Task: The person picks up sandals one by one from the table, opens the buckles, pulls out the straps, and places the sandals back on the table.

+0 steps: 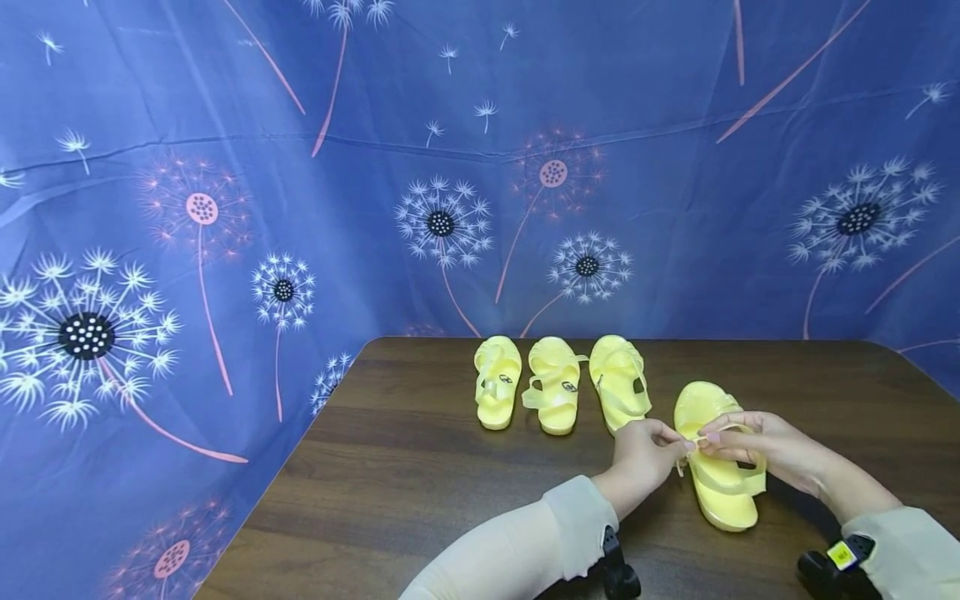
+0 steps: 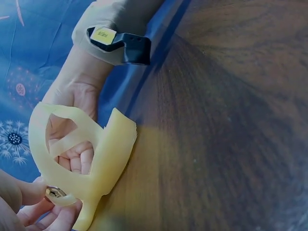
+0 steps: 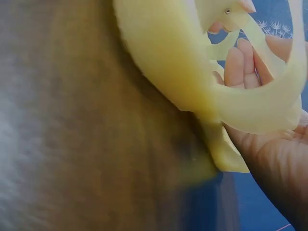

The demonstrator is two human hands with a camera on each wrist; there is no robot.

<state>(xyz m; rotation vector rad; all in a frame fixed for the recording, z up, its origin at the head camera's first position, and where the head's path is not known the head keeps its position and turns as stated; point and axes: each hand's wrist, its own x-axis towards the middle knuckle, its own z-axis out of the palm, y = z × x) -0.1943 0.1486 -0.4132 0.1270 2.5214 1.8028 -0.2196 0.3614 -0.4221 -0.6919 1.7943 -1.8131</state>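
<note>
A pale yellow sandal (image 1: pixel 731 510) lies on the table at the right, its toe end pointing away. My left hand (image 1: pixel 642 457) is at the sandal's left side, pinching the strap beside a small metal buckle (image 2: pixel 56 192). From the right, my right hand (image 1: pixel 783 450) reaches over the sandal and pinches the thin ankle strap close to the left fingertips. In the left wrist view, the broad strap (image 2: pixel 72 180) stands up in an arch, with the right palm behind its openings. A small metal stud (image 3: pixel 228 11) shows on the strap in the right wrist view.
Three more yellow sandals stand in a row on the brown wooden table (image 1: pixel 360 467): one at the left (image 1: pixel 497 417), one in the middle (image 1: pixel 555 421), and one (image 1: pixel 611 354) just beyond my left hand. A blue dandelion-print cloth (image 1: pixel 480 292) hangs behind the table.
</note>
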